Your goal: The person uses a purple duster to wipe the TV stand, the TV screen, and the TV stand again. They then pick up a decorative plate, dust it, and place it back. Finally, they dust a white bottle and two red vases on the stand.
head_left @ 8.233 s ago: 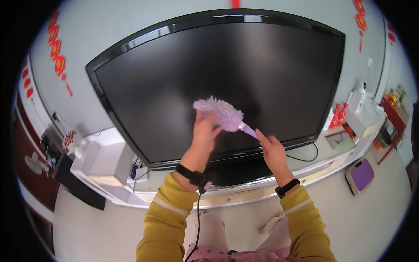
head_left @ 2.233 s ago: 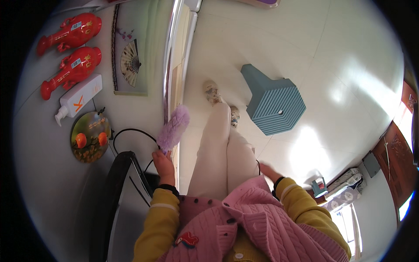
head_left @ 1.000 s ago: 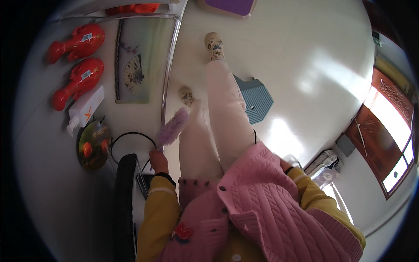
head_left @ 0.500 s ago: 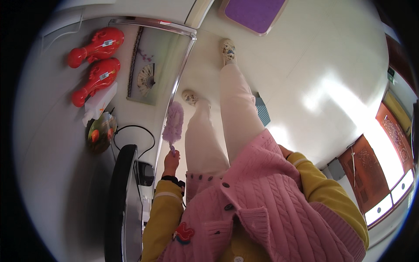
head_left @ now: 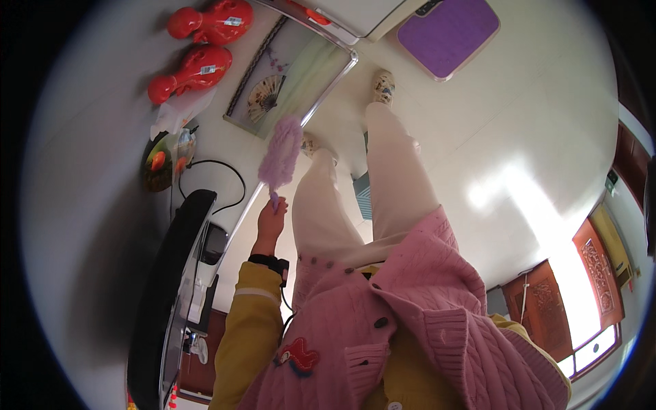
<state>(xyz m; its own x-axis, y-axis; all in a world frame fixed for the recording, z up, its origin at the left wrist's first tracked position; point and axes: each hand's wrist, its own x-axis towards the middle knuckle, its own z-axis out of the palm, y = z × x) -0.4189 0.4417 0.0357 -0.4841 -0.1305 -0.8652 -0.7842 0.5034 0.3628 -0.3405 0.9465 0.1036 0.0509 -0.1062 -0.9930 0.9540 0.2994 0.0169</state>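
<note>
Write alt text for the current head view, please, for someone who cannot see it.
A person's left hand grips a fluffy purple duster by its handle, beside a white cabinet; the right hand is out of view. Two red vases and a folding-fan picture are on the cabinet, and a flat purple-topped object lies on the pale floor.

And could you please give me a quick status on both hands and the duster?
Left hand closed on purple duster; right hand out of view. Black cable looped nearby.
</note>
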